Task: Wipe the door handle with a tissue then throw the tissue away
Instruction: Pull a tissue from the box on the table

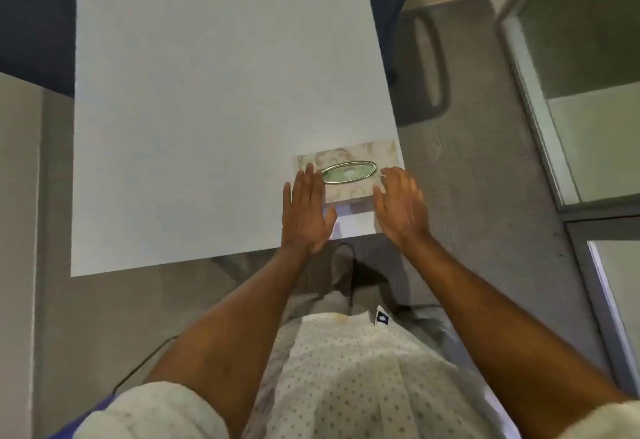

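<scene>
Marbled tissue box point(349, 175) sits at the white table's point(207, 109) near right corner, and I judge my left hand point(306, 212) and right hand point(401, 203), both open and empty, flank it to steady it for drawing a tissue; no door handle identifiable.

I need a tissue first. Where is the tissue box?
The tissue box sits at the white table's near right corner, between the left hand and right hand.

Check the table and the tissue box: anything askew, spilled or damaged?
Nothing stands out. The tissue box sits flat at the near right corner of the white table, oval opening up. Left hand and right hand flank it, fingers open.
</scene>
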`<action>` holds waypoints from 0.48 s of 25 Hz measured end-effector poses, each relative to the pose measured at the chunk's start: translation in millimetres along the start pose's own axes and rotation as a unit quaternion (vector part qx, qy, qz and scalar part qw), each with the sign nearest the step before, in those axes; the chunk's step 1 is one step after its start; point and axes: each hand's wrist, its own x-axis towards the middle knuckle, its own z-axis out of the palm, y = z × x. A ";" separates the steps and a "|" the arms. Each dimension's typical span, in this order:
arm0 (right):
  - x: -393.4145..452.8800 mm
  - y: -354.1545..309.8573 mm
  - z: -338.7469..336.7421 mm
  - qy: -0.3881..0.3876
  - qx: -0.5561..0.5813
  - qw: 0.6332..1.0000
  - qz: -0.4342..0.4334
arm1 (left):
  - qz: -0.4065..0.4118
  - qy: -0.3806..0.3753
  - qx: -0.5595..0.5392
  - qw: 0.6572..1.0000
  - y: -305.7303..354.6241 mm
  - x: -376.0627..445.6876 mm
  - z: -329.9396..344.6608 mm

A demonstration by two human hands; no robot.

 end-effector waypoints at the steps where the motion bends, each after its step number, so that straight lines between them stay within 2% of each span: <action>1: 7.2 -9.5 5.5 0.000 -0.004 1.000 -0.012 | -0.001 0.016 0.000 1.000 -5.2 6.9 0.7; 8: 50.4 -30.9 11.9 -0.049 -0.067 0.995 -0.049 | 0.024 0.036 -0.076 0.996 -10.7 56.4 12.7; 12: 69.4 -34.2 8.8 -0.078 -0.072 0.993 -0.052 | 0.018 0.045 -0.064 0.997 -10.6 66.6 22.8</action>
